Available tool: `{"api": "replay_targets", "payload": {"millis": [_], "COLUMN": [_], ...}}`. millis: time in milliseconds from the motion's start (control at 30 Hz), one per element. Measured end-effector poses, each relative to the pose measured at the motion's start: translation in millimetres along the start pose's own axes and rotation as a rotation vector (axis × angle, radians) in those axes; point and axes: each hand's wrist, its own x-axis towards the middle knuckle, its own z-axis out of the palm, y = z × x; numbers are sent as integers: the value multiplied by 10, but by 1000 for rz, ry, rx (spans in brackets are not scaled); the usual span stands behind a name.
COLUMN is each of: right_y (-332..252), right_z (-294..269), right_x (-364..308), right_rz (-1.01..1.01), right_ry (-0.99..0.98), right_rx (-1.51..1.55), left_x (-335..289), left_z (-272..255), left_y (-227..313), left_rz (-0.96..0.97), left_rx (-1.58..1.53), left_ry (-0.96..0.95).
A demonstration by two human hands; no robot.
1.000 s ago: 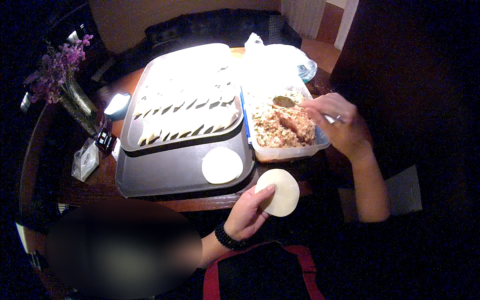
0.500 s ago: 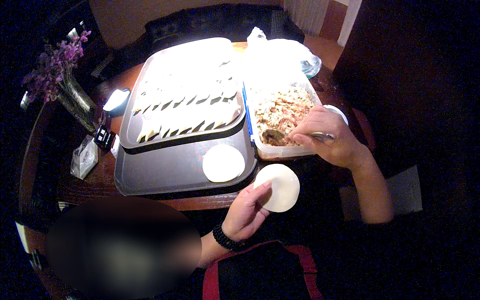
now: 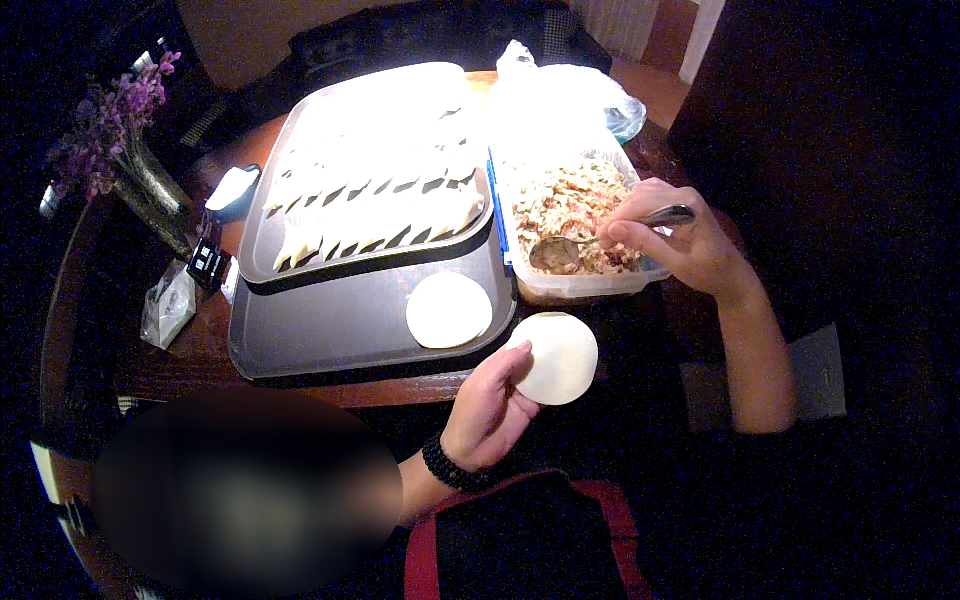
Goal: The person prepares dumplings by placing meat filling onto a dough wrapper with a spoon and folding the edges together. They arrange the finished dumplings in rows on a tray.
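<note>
My left hand (image 3: pixel 492 408), with a dark braided bracelet at the wrist, pinches a round dumpling wrapper (image 3: pixel 556 362) at its left edge, thumb on top. My right hand (image 3: pixel 675 240) grips a metal spoon (image 3: pixel 560 253) by its handle. The spoon's bowl rests at the near part of the chopped meat filling (image 3: pixel 555 200), inside a clear plastic container (image 3: pixel 575 290). More wrappers, seemingly stacked, form a white round (image 3: pixel 448 311) on the lower dark tray (image 3: pixel 330 345). On the upper tray (image 3: pixel 262 235) lie rows of filled dumplings (image 3: pixel 380 220), partly washed out by glare.
A blue lid or clip edge (image 3: pixel 499 225) runs between the trays and the container. Behind the container sits a plastic bag (image 3: pixel 622 110). At the left are a vase of purple flowers (image 3: pixel 150 175), a small black device (image 3: pixel 207 264) and a clear packet (image 3: pixel 170 308).
The spoon has shifted: its bowl sits slightly higher in the filling and its handle is more raised. My right hand has moved up and right; my left still holds the wrapper.
</note>
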Motion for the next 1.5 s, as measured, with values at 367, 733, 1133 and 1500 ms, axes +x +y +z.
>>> {"api": "replay_targets", "payload": {"millis": [367, 733, 1133, 1500], "right_y": [302, -75, -678, -687], "right_z": [117, -3, 231, 607], "right_x": [-29, -391, -727, -859], "right_rz": [342, -32, -221, -499], "right_ry": [248, 329, 346, 184], "right_rx": [550, 315, -210, -371], "left_x": [57, 4, -150, -104], "left_z": [-23, -7, 4, -101], "left_y": [99, 163, 123, 32], "left_rz": [169, 164, 210, 223], "left_rx": [-146, -188, -181, -308], "left_ry": [-74, -175, -207, -252]}}
